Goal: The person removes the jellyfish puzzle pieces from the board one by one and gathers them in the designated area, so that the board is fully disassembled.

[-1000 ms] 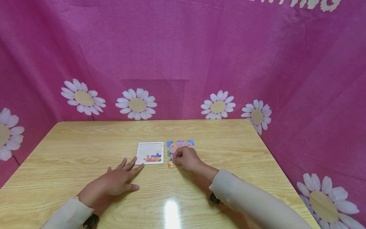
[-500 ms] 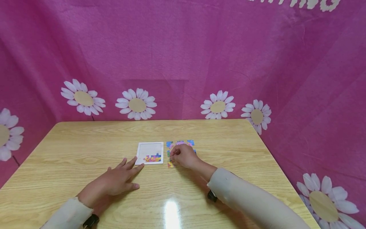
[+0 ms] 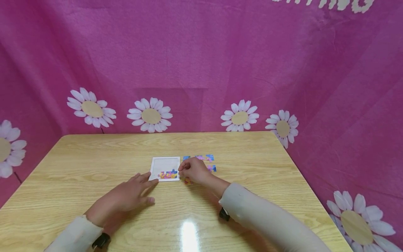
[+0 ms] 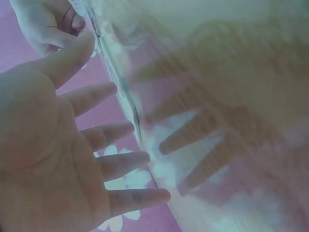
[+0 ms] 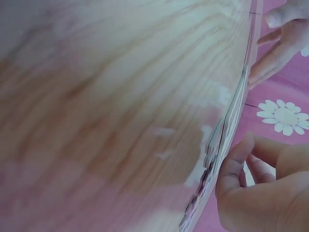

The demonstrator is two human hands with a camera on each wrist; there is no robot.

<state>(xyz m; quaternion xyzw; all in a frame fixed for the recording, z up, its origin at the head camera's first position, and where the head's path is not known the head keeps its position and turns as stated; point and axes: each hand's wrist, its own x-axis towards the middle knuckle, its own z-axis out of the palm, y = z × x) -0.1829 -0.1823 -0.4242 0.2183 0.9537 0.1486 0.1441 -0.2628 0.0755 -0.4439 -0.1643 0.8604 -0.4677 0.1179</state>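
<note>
In the head view a white puzzle tray [image 3: 165,158] lies on the table, with several joined pink, yellow and blue puzzle pieces [image 3: 168,174] along its lower right. My left hand [image 3: 129,196] rests spread, fingertips at the tray's near left corner; the left wrist view shows its palm [image 4: 48,159] and straight fingers. At the tray's right edge, my right hand [image 3: 196,170] has thumb and index finger pinched together on a puzzle piece that the fingers almost wholly hide. The right wrist view also shows this pinch of the right hand [image 5: 265,179].
Loose puzzle pieces lie right of the tray, partly under my right hand: a blue and pink piece [image 3: 210,158], another piece [image 3: 214,168] and a yellow one [image 3: 187,181]. A pink flowered cloth [image 3: 201,63] hangs behind the wooden table [image 3: 94,154].
My right hand has moved left from over the loose pieces to the tray's right edge, uncovering pieces on the right. My left hand has stayed by the tray corner, its fingers slightly closer together.
</note>
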